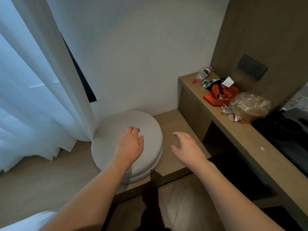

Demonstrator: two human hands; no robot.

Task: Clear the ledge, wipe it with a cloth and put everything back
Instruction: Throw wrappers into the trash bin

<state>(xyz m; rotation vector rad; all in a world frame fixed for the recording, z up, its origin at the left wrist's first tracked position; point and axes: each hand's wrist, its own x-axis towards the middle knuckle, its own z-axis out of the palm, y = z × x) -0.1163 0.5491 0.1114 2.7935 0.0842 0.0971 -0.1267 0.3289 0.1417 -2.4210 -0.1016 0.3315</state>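
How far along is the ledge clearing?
Nothing looks done: the bottle, red pouch and plastic bag still sit on the ledge. Left hand and right hand are empty; no cloth is visible. Clearing, wiping and replacing remain.

Ledge [236,130] crowded by bottle [203,74], orange bag [221,95], plastic bag [250,107] (touching), bare strip along front edge
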